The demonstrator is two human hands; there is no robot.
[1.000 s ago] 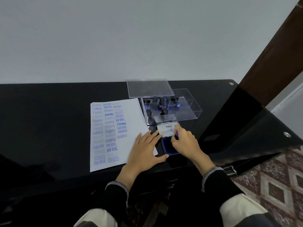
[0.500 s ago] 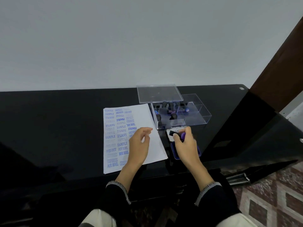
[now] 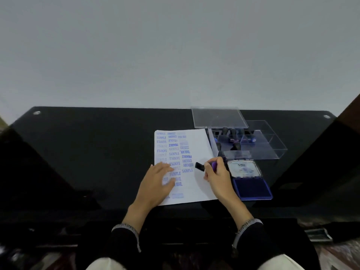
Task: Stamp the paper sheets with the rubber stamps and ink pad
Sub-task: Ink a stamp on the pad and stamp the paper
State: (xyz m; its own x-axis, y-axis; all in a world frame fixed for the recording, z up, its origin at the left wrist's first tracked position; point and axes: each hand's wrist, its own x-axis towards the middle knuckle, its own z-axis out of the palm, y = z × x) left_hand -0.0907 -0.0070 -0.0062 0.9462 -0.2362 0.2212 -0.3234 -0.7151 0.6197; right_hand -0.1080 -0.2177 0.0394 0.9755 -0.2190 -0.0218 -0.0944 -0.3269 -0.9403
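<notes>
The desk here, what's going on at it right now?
A person is stamping a paper sheet already covered in blue prints. The left hand lies flat on the sheet, and the right hand holds a stamp above a bare patch. The ink pad lies open just to the right.

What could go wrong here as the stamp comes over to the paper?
The stamp in the right hand hangs close to earlier prints on the paper, so a new mark may overlap them. The left hand lies on printed rows and could smear any that are still wet. The open ink pad sits by the right wrist, which might brush it.
</notes>
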